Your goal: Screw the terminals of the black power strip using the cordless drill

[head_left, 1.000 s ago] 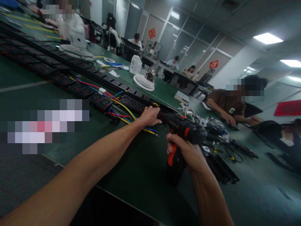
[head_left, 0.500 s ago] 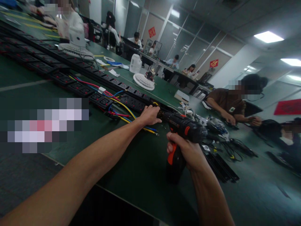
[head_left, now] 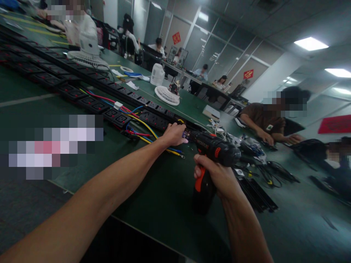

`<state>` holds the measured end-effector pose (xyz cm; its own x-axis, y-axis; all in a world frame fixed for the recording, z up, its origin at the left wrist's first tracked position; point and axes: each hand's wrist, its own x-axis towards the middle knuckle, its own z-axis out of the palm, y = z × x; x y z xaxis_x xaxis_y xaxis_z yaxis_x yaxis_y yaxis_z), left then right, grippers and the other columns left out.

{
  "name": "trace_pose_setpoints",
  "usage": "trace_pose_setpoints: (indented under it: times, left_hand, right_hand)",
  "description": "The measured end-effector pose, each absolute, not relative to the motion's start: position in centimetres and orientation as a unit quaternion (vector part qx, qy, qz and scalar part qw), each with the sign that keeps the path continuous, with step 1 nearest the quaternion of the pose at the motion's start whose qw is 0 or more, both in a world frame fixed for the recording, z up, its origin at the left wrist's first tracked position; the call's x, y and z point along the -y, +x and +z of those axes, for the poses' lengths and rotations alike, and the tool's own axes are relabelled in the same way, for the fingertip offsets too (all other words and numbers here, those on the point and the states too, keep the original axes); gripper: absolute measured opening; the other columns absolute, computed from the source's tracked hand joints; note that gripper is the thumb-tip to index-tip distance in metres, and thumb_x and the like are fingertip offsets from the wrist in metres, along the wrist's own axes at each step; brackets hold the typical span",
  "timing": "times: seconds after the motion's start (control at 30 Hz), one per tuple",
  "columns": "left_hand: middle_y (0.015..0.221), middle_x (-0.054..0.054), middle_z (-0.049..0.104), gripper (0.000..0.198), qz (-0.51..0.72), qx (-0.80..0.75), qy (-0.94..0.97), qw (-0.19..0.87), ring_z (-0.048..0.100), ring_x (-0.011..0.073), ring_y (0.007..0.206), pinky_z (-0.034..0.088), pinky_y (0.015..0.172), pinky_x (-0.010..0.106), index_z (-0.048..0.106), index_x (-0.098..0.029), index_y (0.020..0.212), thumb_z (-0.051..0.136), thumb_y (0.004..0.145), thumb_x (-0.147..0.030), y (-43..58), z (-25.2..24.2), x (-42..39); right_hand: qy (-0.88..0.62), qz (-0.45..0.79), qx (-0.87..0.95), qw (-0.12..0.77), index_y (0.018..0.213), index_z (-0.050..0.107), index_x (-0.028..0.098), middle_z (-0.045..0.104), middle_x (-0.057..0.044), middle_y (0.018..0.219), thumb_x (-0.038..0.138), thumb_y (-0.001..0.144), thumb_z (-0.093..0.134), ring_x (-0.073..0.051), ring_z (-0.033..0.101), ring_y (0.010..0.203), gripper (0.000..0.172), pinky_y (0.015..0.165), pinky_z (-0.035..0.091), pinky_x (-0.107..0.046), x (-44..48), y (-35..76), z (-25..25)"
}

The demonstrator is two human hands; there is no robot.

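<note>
My right hand (head_left: 216, 171) is wrapped around the grip of a black and orange cordless drill (head_left: 211, 146), whose front end points left toward my other hand. My left hand (head_left: 174, 134) is closed over the near end of a long black power strip (head_left: 150, 118); its fingertips are partly hidden. Beside its thumb, small bright spots show on a part (head_left: 187, 134) right at the drill's front, where the bit itself cannot be made out. Yellow, blue and red wires (head_left: 149, 128) run along the strip, and a yellow wire with a ring terminal (head_left: 183, 156) lies below the left wrist.
More black socket rows (head_left: 94, 104) stretch to the far left. White fans (head_left: 168, 95), a white bottle (head_left: 157, 74) and a white box (head_left: 211, 112) stand behind. Cables (head_left: 274, 173) and black rails (head_left: 256, 193) lie right; a co-worker (head_left: 263, 122) sits beyond.
Bright spots now show beside my left thumb at the drill's front. Both hands and the drill keep nearly the same place. The co-worker's hand at right has moved slightly left.
</note>
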<state>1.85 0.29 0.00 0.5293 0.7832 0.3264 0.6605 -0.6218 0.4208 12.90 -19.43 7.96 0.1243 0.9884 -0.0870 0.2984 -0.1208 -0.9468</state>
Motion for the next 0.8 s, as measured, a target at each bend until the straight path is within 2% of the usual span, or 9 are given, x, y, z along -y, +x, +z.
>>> trace_pose_setpoints:
  times: [0.57,0.8]
  left_hand:
    - [0.129,0.015,0.07,0.054,0.25,-0.424,0.862,0.123,0.057,0.0375,0.125,0.043,0.107,0.053,0.06,-0.017,0.127,0.076,0.085,-0.047,1.94,0.1,-0.16]
    - [0.131,0.015,0.069,0.055,0.248,-0.418,0.865,0.122,0.057,0.0375,0.125,0.042,0.107,0.053,0.059,-0.018,0.13,0.075,0.085,-0.045,1.83,0.06,-0.18]
  right_hand:
    - [-0.624,0.419,0.5,0.43,0.078,0.065,0.018,0.062,0.002,0.05,0.041,0.077,0.078,-0.014,0.057,0.046,0.026,0.046,0.048,-0.025,19.42,12.76,8.06]
    - [-0.627,0.416,0.508,0.419,0.068,0.062,0.019,0.061,0.001,0.05,0.041,0.078,0.076,-0.014,0.056,0.046,0.028,0.046,0.048,-0.026,19.4,12.61,8.05]
